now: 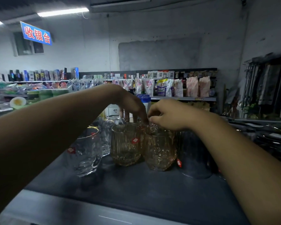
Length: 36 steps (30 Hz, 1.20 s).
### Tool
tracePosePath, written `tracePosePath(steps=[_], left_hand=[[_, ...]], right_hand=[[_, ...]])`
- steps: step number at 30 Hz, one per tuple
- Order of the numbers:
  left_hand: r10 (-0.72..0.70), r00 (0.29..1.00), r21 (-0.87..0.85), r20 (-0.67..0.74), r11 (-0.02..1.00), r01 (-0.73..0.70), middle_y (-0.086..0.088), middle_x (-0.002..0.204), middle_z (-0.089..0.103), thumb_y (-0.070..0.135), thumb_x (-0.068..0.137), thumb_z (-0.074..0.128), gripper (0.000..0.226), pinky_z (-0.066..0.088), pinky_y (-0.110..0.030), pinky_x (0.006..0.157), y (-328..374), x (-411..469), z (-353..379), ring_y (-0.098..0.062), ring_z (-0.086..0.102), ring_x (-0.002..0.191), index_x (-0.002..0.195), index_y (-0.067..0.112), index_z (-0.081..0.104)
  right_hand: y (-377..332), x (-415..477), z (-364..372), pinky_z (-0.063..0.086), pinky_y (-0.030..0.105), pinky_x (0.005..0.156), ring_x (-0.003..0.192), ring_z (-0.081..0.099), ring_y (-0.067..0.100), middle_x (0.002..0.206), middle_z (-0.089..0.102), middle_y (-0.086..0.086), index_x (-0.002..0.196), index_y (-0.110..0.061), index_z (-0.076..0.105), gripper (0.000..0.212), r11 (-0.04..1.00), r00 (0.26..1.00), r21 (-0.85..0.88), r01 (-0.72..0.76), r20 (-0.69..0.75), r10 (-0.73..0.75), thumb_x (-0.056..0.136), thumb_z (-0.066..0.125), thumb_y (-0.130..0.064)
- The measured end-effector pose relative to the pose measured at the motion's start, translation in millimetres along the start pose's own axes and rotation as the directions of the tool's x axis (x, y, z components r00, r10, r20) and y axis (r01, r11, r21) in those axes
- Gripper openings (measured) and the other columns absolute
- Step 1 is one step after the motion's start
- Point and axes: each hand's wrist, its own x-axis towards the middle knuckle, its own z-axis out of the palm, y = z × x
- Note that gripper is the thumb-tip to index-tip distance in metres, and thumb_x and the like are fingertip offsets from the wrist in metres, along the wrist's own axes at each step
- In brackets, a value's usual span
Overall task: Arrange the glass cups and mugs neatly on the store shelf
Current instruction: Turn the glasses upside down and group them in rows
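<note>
On the dark shelf top (136,189) stand several glasses. A clear glass with a gold rim (86,153) is at the left, and more clear glasses (107,133) stand behind it. An amber ribbed glass (126,144) sits in the middle, with a second amber textured glass (160,150) to its right. A dark smoky glass (195,153) stands at the far right. My left hand (133,106) reaches over the ribbed glass, fingertips pointing down behind its rim. My right hand (167,114) pinches the rim of the textured amber glass.
Across the aisle run store shelves (183,99) filled with bagged refills and boxed goods. Hanging utensils (266,85) and stacked metal trays (272,135) crowd the right side. A blue cashier sign (36,34) hangs at the upper left.
</note>
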Motion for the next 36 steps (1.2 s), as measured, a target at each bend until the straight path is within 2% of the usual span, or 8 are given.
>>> tracePosePath(steps=[6,11,17,21,24,27,31,36], left_hand=[[-0.044,0.994,-0.079,-0.102,0.996,0.036,-0.009,0.117,0.068,0.018,0.09,0.074,0.043,0.053,-0.022,0.058,3.6,-1.3,4.8,-0.015,0.065,0.082,0.132,0.009,0.063],[0.038,0.961,-0.128,-0.276,0.989,-0.076,-0.013,0.121,0.071,0.017,0.086,0.079,0.046,0.059,-0.033,0.076,-8.1,-24.9,-9.8,-0.028,0.07,0.104,0.129,0.009,0.066],[0.073,0.792,-0.35,-0.606,0.87,-0.348,-0.007,0.107,0.074,0.018,0.084,0.079,0.039,0.054,-0.017,0.055,-45.4,-60.0,-15.1,-0.019,0.073,0.082,0.121,0.014,0.066],[0.098,0.703,-0.509,-0.705,0.62,-0.597,-0.014,0.109,0.073,0.016,0.081,0.079,0.042,0.061,-0.028,0.068,-50.5,-69.5,7.4,-0.023,0.076,0.087,0.119,0.007,0.062],[0.123,0.664,-0.531,-0.737,0.503,-0.682,-0.015,0.116,0.07,0.016,0.074,0.082,0.052,0.062,-0.035,0.078,-48.9,-66.8,19.0,-0.031,0.075,0.097,0.12,0.007,0.06],[0.178,0.705,-0.518,-0.686,0.56,-0.646,-0.01,0.121,0.069,0.018,0.071,0.084,0.057,0.062,-0.037,0.084,-54.3,-63.2,24.8,-0.025,0.074,0.101,0.12,0.015,0.056],[0.231,0.788,-0.389,-0.57,0.769,-0.507,0.002,0.116,0.071,0.022,0.08,0.082,0.05,0.058,-0.031,0.091,-66.6,-61.1,26.1,-0.006,0.072,0.099,0.124,0.024,0.058],[0.176,0.763,-0.309,-0.622,0.84,-0.446,0.006,0.112,0.072,0.037,0.084,0.079,0.041,0.057,-0.036,0.094,-88.6,-52.6,31.3,-0.007,0.07,0.1,0.12,0.024,0.065]], right_hand=[[2.1,3.0,2.8,0.053,0.032,0.09,0.1,0.064,0.017,0.117,0.07,0.001,0.124,-0.017,0.07,0.027,1.0,1.0,0.002,-0.003,-0.002,0.003,0.101,0.059,-0.027],[0.8,3.4,1.9,0.055,0.037,0.092,0.098,0.064,0.018,0.114,0.069,0.002,0.118,-0.018,0.07,0.026,1.0,0.999,-0.002,-0.023,-0.033,0.023,0.098,0.063,-0.033],[-5.5,4.0,-5.1,0.056,0.043,0.088,0.101,0.067,0.026,0.115,0.067,0.014,0.132,-0.009,0.055,0.064,0.971,0.974,0.197,-0.139,-0.149,0.17,0.094,0.056,-0.061],[-22.9,11.5,-11.4,0.058,0.05,0.093,0.098,0.073,0.029,0.11,0.074,0.013,0.13,-0.007,0.056,0.054,0.452,0.973,0.885,-0.112,0.005,0.232,0.096,0.06,-0.05],[-24.0,14.6,-15.2,0.06,0.052,0.088,0.097,0.075,0.033,0.108,0.076,0.018,0.134,-0.002,0.053,0.053,0.119,0.977,0.993,-0.01,-0.016,0.214,0.092,0.073,-0.027],[-20.0,12.9,-18.2,0.063,0.045,0.079,0.089,0.077,0.031,0.104,0.077,0.015,0.131,-0.001,0.052,0.063,0.288,0.964,0.957,-0.022,-0.056,0.261,0.082,0.082,-0.026],[-25.2,20.9,-26.3,0.06,0.038,0.076,0.105,0.067,0.025,0.127,0.058,0.001,0.14,-0.021,0.052,0.083,0.819,0.928,0.559,-0.132,-0.22,0.3,0.069,0.09,-0.041],[-37.2,48.1,-30.3,0.059,0.031,0.063,0.093,0.064,0.019,0.125,0.056,0.004,0.136,-0.017,0.055,0.082,0.951,0.958,0.255,-0.173,-0.183,0.223,0.067,0.091,-0.042]])
